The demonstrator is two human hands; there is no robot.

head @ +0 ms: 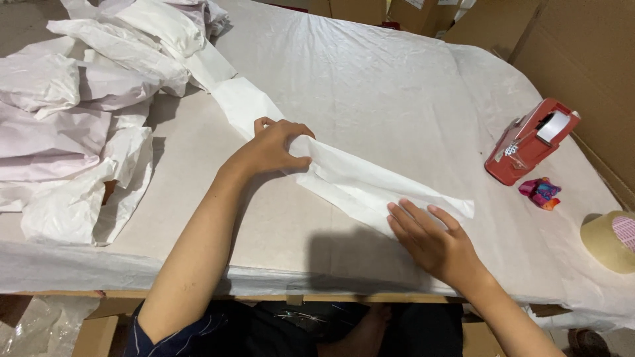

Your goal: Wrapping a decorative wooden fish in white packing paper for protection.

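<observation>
The left hand point(274, 149) gripped a long folded strip of white paper point(370, 182) near its middle, fingers closed round it. The right hand point(433, 241) lay flat w/ fingers spread on the strip's end, just past the grip. A pile of crumpled white paper point(79, 112) lay left of the grip; a red tape dispenser point(529, 142) and a tape roll point(612, 241) lay well right of it.

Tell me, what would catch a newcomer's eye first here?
At the table's centre, the left hand pinches a long folded white paper sheet while the right hand presses its near end flat. A red plastic tape dispenser stands right; crumpled white paper is heaped left.
</observation>
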